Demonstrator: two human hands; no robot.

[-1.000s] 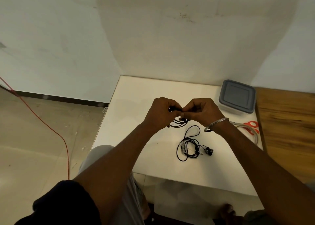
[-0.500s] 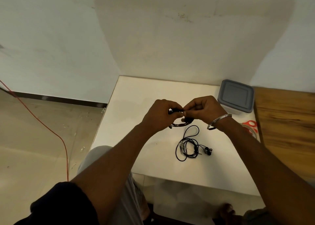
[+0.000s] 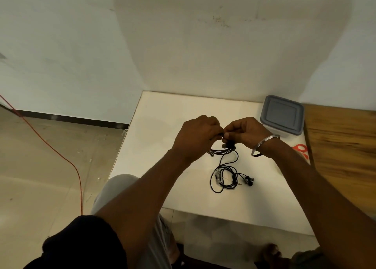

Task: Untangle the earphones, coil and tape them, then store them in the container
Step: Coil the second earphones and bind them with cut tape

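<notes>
Above the middle of the white table [image 3: 162,122], my left hand [image 3: 196,136] and my right hand [image 3: 244,132] meet fingertip to fingertip. Both pinch a coiled black earphone cable [image 3: 222,151], whose loops hang just below the hands. A second black earphone set [image 3: 227,177] lies tangled on the table nearer to me, its earbuds at the right end. The container [image 3: 282,117], a clear box with a grey lid on, stands at the table's far right corner.
Red-handled scissors [image 3: 301,149] lie at the table's right edge, partly hidden by my right forearm. A wooden surface [image 3: 341,146] adjoins the table on the right. A red cable [image 3: 50,146] runs across the floor at the left. White walls stand behind the table.
Both hands have stayed together on the coil and shifted slightly away from me, fingers working the cable. The earphones lying on the table have not moved.
</notes>
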